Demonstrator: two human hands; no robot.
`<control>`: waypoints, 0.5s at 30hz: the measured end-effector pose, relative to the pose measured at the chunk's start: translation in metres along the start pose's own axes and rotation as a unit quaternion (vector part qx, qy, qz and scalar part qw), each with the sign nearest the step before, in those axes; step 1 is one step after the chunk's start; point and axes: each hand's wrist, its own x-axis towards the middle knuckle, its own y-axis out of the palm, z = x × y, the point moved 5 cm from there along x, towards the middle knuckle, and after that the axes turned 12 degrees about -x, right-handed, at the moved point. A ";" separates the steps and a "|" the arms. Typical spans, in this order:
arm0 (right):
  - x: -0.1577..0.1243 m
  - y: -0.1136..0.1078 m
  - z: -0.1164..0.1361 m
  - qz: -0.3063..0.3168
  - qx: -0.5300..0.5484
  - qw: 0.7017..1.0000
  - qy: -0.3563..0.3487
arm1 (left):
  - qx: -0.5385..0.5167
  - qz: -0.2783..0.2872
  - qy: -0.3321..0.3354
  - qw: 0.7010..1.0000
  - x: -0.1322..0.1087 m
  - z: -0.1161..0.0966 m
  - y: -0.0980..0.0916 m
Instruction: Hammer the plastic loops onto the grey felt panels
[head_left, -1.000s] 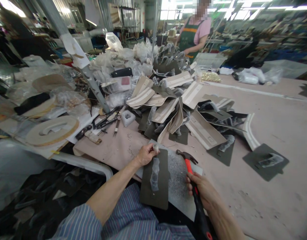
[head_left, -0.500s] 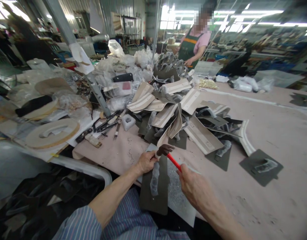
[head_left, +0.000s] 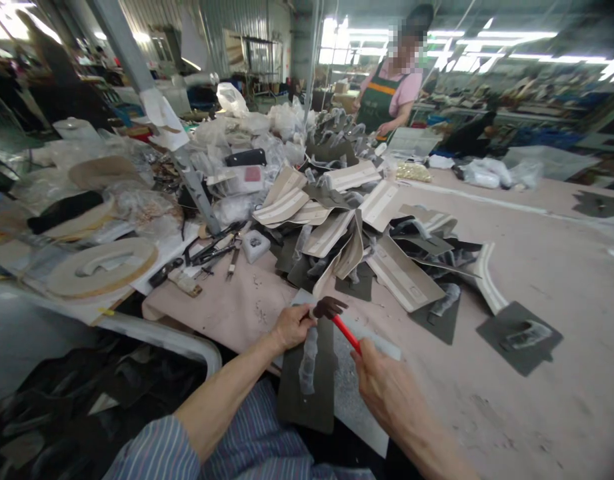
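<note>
- Right hand point(head_left: 387, 383): closed around a red-shafted claw hammer point(head_left: 344, 331), which is raised with its dark head point(head_left: 331, 307) just beside the left fingertips.
- Left hand point(head_left: 293, 327): fingers pinched together at the top edge of a dark olive panel point(head_left: 307, 407). There may be a small pale item in the pinch, but it is too small to make out, so I cannot tell whether the hand has hold of anything.
- Panel: lies flat, a translucent strip point(head_left: 309, 361) running lengthwise down its middle. It rests partly on a speckled grey sheet point(head_left: 354, 393), which sits at the edge of a pinkish work table point(head_left: 487, 413).
- Beyond the hands: a heap of beige-and-dark panels point(head_left: 351, 233) on the table, with loose plastic bags point(head_left: 281, 117) behind it.
- To the left: hand tools point(head_left: 211, 248) and a beige ring-shaped board point(head_left: 101, 267).
- Near the body: a blue-striped sleeve point(head_left: 157, 450) on the left arm.
- Far side of the table: a co-worker in a green apron point(head_left: 381, 100), one hand reaching low.
</note>
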 end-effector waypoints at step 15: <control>-0.003 0.032 0.034 -0.119 0.084 0.988 0.049 | -0.073 -0.036 0.022 0.996 0.000 -0.008 -0.003</control>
